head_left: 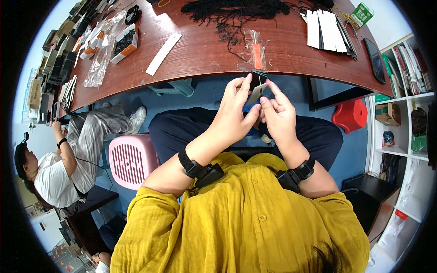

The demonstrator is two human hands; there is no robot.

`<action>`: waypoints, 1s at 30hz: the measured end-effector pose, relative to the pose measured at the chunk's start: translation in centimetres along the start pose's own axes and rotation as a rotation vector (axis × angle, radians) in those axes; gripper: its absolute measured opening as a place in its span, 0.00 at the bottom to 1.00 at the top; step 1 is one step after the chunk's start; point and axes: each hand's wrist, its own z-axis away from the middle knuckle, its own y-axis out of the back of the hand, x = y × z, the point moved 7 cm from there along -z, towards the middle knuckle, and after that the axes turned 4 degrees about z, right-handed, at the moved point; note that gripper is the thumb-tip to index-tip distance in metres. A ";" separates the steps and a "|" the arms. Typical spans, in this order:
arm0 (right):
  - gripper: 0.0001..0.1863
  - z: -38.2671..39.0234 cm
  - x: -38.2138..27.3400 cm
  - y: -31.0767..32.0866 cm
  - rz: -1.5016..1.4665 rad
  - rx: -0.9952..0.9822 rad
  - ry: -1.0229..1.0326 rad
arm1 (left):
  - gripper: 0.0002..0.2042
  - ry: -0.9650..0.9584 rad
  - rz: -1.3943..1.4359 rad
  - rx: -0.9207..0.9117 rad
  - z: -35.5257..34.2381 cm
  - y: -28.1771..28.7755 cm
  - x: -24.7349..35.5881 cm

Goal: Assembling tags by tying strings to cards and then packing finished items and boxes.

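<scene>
1. Above my lap, just below the near edge of the desk (205, 54), my left hand (234, 113) and right hand (277, 113) met around a small pale card (257, 92) with a dark end.
2. My left grip was clamped on the card, thumb and forefinger pinching its left edge; my right grip was closed on its right side, fingertips (268, 102) curled in against it.
3. On the desk just beyond my hands lay a clear packet holding an orange tool (257, 55), with a heap of black thread (236, 11) farther back.
4. A long white strip (164, 53) lay to the left, and a stack of white cards (325, 29) to the right.
5. A pink stool (133, 160) stood beside my left knee.
</scene>
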 end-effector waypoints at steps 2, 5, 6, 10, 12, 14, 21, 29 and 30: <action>0.23 0.0 0.0 0.0 0.016 0.006 -0.010 | 0.31 -0.014 -0.019 -0.001 -0.2 0.0 0.1; 0.23 0.1 0.0 -0.1 0.032 0.010 -0.010 | 0.31 -0.024 -0.058 0.009 -0.2 0.0 0.2; 0.23 0.1 0.0 -0.1 0.038 0.013 -0.017 | 0.31 -0.012 -0.070 0.019 -0.2 0.1 0.1; 0.22 0.2 0.0 0.0 0.032 0.026 -0.038 | 0.29 0.035 0.026 0.036 -0.1 0.2 -0.1; 0.19 0.2 0.0 0.1 0.006 0.048 -0.053 | 0.25 0.071 0.038 0.063 -0.1 0.4 -0.4; 0.18 0.3 0.0 0.0 -0.008 0.051 -0.054 | 0.22 0.111 0.017 0.062 -0.3 0.6 -0.8; 0.10 0.4 0.0 0.4 -0.022 0.020 -0.127 | 0.10 0.163 0.148 0.113 -1.5 0.8 -0.9; 0.13 1.4 0.8 0.1 -0.158 -0.194 -0.339 | 0.08 -0.232 -0.075 -0.036 -0.8 0.6 1.5; 0.13 1.4 0.7 0.2 -0.155 -0.204 -0.338 | 0.08 -0.284 -0.090 -0.068 -0.5 0.4 1.9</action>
